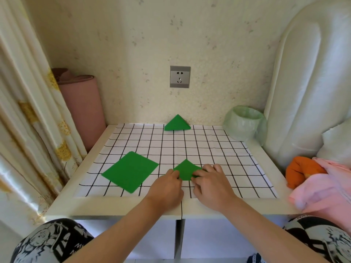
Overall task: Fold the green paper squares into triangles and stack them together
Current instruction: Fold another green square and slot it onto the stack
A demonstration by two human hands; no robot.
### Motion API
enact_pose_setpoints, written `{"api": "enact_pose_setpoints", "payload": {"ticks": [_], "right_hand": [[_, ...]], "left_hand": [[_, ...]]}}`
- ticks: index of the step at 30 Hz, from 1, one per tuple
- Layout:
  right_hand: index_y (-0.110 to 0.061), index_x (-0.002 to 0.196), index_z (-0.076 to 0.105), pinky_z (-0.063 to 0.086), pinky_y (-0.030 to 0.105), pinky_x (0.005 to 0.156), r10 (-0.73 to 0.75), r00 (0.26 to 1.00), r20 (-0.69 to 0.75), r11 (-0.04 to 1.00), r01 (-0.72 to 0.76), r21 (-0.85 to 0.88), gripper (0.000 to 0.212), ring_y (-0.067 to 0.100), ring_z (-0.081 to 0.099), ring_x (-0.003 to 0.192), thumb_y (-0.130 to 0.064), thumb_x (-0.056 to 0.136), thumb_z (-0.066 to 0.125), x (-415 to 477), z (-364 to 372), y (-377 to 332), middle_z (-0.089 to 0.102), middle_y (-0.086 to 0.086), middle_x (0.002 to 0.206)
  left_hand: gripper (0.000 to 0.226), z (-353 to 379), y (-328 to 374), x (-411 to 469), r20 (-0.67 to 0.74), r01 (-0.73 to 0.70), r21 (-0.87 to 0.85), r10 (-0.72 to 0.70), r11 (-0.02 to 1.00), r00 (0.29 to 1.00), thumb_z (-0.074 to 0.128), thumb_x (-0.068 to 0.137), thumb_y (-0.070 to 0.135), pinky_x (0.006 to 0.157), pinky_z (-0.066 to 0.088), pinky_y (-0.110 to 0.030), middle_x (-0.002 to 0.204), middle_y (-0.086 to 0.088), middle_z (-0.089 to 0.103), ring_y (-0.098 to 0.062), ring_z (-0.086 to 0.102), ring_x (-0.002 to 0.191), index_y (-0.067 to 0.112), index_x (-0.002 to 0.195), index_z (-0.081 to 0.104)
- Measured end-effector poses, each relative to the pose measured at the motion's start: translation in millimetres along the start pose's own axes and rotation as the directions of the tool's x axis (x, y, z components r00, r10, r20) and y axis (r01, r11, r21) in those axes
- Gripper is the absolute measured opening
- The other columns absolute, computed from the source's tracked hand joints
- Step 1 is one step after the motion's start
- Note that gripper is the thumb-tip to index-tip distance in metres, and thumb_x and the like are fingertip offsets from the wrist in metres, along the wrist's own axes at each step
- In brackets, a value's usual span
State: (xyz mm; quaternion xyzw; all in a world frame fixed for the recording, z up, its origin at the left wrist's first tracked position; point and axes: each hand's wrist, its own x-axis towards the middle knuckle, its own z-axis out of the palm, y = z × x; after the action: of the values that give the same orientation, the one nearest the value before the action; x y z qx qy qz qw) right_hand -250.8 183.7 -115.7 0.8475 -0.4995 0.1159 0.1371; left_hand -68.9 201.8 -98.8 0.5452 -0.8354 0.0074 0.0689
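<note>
A folded green triangle (186, 169) lies near the front of the checked cloth (209, 149), its tip pointing away from me. My left hand (166, 186) presses its left corner with the fingertips. My right hand (212, 184) pinches its right corner, fingers over the paper's edge. A pile of flat green paper squares (130, 171) lies to the left of my hands, untouched. At the far edge of the cloth, by the wall, rests a stack of folded green triangles (177, 123).
A bin lined with a pale green bag (245, 123) stands at the back right. A rolled pink mat (83, 109) leans at the back left beside a curtain. Orange and pink clothes (313, 177) lie right of the white table (114, 207).
</note>
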Motion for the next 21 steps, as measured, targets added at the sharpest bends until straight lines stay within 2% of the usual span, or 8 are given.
{"api": "enact_pose_setpoints", "payload": {"ticks": [6, 9, 17, 21], "right_hand": [[-0.027, 0.080, 0.076, 0.033, 0.035, 0.078, 0.020, 0.999, -0.035, 1.000, -0.020, 0.014, 0.039, 0.017, 0.052, 0.086, -0.033, 0.085, 0.038, -1.4, 4.4, -0.3, 0.070, -0.016, 0.091], [-0.028, 0.081, 0.077, 0.031, 0.035, 0.079, 0.030, 0.999, -0.043, 0.999, -0.029, 0.032, 0.039, 0.016, 0.053, 0.086, -0.033, 0.084, 0.039, -1.0, 6.5, -0.5, 0.070, -0.016, 0.093], [-0.029, 0.085, 0.078, 0.031, 0.034, 0.078, 0.041, 0.997, -0.065, 0.997, -0.037, 0.067, 0.037, 0.015, 0.053, 0.086, -0.034, 0.084, 0.041, -2.5, 9.0, 0.8, 0.070, -0.018, 0.098], [-0.029, 0.087, 0.078, 0.032, 0.034, 0.077, 0.042, 0.997, -0.070, 0.996, -0.036, 0.087, 0.038, 0.015, 0.053, 0.086, -0.033, 0.084, 0.040, -3.7, 10.1, 0.7, 0.070, -0.018, 0.099]], "left_hand": [[0.024, -5.0, -18.6, -13.3, 0.008, 0.094, 0.000, -0.094, 0.996, 0.996, 0.040, 0.093, 0.015, 0.070, 0.038, -0.030, 0.104, -0.004, 0.052, -0.021, 0.045, 0.103, 0.008, 0.096, 0.063], [0.027, -4.6, -20.1, -17.6, 0.017, 0.166, -0.028, -0.166, 0.986, 0.986, 0.039, 0.093, 0.013, 0.075, 0.044, -0.032, 0.108, -0.004, 0.051, -0.021, 0.045, 0.105, 0.007, 0.101, 0.064], [0.032, -2.4, -20.3, -22.9, 0.013, 0.276, 0.017, -0.276, 0.961, 0.961, 0.036, 0.091, -0.001, 0.080, 0.045, -0.029, 0.115, -0.008, 0.052, -0.022, 0.046, 0.107, 0.005, 0.109, 0.061], [0.029, -4.9, -18.9, -20.5, 0.066, 0.323, 0.042, -0.326, 0.945, 0.943, 0.037, 0.092, 0.004, 0.083, 0.048, -0.029, 0.115, -0.009, 0.052, -0.023, 0.047, 0.107, 0.006, 0.109, 0.061]]}}
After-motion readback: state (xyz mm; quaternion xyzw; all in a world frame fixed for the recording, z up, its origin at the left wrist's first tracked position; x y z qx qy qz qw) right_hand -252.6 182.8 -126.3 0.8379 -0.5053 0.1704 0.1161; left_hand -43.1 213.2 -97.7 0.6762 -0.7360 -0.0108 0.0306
